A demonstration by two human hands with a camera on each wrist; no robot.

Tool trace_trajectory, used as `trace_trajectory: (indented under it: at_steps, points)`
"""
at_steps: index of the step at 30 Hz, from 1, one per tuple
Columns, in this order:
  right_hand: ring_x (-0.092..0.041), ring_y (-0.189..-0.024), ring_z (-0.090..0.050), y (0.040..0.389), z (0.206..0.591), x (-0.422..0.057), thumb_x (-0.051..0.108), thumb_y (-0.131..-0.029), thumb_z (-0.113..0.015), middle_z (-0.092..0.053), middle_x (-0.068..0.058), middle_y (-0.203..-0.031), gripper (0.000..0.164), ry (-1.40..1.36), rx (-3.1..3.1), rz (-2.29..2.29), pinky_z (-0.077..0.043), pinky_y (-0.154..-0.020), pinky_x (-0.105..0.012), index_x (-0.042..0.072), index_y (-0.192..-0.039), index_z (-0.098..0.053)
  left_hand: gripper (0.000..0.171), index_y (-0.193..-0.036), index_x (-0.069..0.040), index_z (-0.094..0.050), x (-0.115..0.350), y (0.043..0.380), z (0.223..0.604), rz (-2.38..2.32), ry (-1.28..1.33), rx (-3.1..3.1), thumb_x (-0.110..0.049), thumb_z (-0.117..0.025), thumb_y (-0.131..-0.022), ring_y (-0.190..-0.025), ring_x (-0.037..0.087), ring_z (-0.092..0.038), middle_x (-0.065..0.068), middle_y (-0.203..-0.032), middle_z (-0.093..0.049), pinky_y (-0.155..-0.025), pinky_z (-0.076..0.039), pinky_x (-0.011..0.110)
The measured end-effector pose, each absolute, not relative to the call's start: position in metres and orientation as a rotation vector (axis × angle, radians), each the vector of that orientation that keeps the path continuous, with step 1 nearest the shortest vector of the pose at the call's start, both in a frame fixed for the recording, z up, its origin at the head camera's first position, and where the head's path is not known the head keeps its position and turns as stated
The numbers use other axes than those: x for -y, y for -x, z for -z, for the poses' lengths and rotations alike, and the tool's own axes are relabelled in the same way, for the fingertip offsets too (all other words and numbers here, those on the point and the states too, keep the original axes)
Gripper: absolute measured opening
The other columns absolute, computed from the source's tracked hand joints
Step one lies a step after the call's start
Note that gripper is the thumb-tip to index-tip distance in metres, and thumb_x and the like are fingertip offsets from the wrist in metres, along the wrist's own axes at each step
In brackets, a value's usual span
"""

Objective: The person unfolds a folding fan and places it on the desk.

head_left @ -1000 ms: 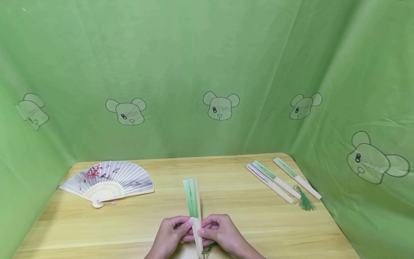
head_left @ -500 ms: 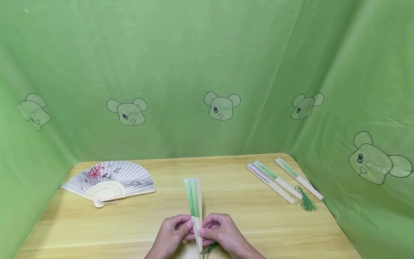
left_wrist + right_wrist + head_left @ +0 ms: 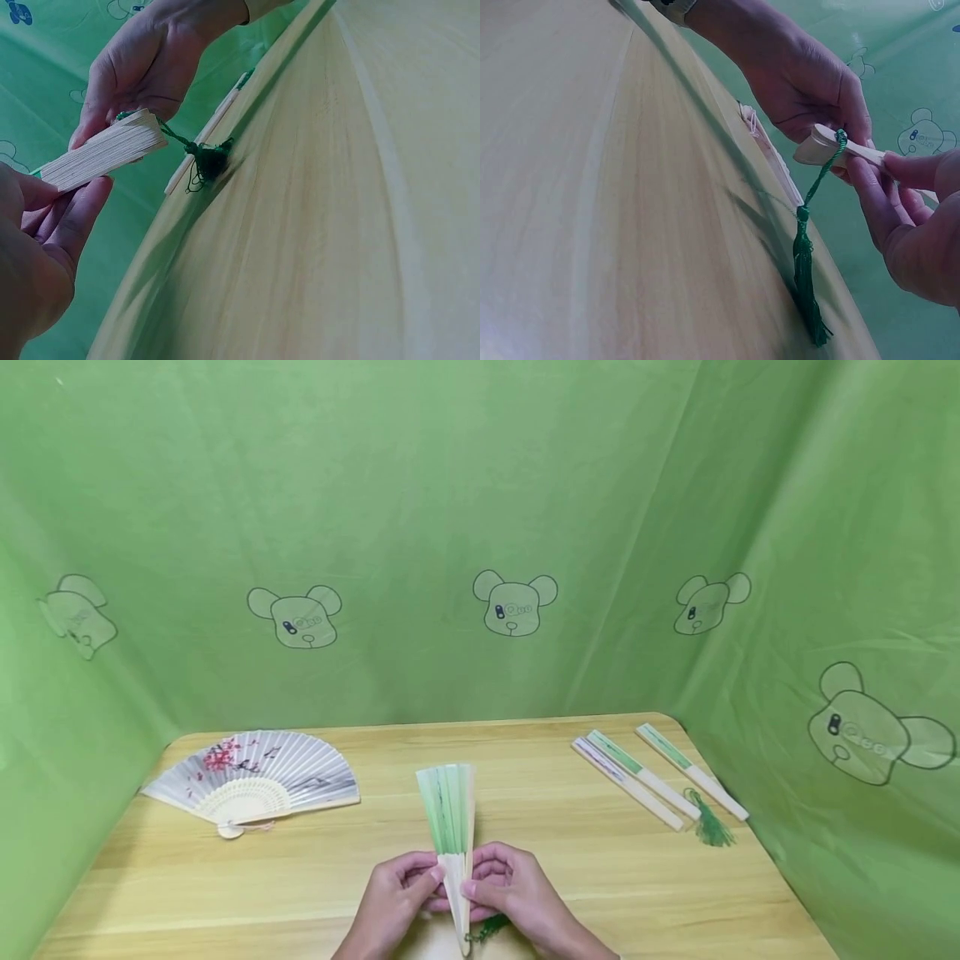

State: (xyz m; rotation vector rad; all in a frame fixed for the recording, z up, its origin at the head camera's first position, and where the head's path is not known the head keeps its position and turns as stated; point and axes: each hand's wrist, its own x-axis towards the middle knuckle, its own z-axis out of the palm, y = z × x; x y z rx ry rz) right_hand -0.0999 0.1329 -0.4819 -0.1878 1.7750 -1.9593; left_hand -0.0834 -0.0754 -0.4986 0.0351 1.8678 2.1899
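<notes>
A green folding fan (image 3: 452, 810) with pale wooden ribs stands partly spread at the front middle of the table in the head view. My left hand (image 3: 397, 893) pinches its left side between thumb and fingers. On the other side, my right hand (image 3: 517, 893) pinches the right guard rib. The fan's narrow pivot end points toward me. From that end hangs a green tassel (image 3: 802, 255), seen in the right wrist view dangling close over the tabletop. The stacked rib ends (image 3: 112, 150) show between both hands in the left wrist view.
A fully spread white fan (image 3: 262, 772) with red blossoms lies at the back left of the wooden table (image 3: 225, 893). Several closed fans (image 3: 637, 781) lie at the back right, beside another green tassel (image 3: 711, 822). Green cloth (image 3: 405, 527) encloses the back and sides.
The green fan has spread wider, its left edge moving left, with more pleats showing. Both hands keep their hold and have shifted only slightly.
</notes>
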Motion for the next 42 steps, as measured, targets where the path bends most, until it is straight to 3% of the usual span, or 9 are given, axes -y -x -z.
trace_trajectory:
  at_steps: [23,42]
  points:
    - [-0.016,-0.087,-0.07,0.095,0.481,-0.14,0.004,-0.094,-0.07,-0.067,-0.007,-0.099,0.035,0.118,-1.791,2.008,-0.071,-0.078,-0.032,-0.014,-0.121,-0.056,0.04,-0.125,0.02,-0.058,0.07,0.079,0.498,-2.232,-0.005,-1.821,-0.007,-0.067,-0.096,-0.087,0.015,-0.077,0.015,-0.106,-0.075,-0.081,-0.071,0.035]
    - [-0.017,-0.09,-0.068,0.088,0.471,-0.133,0.003,-0.094,-0.069,-0.064,-0.007,-0.1,0.033,0.085,-1.768,2.113,-0.071,-0.082,-0.034,-0.014,-0.119,-0.055,0.041,-0.124,0.019,-0.058,0.077,0.077,0.487,-2.294,0.14,-1.852,-0.006,-0.07,-0.094,-0.086,0.018,-0.074,0.009,-0.095,-0.073,-0.083,-0.07,0.035]
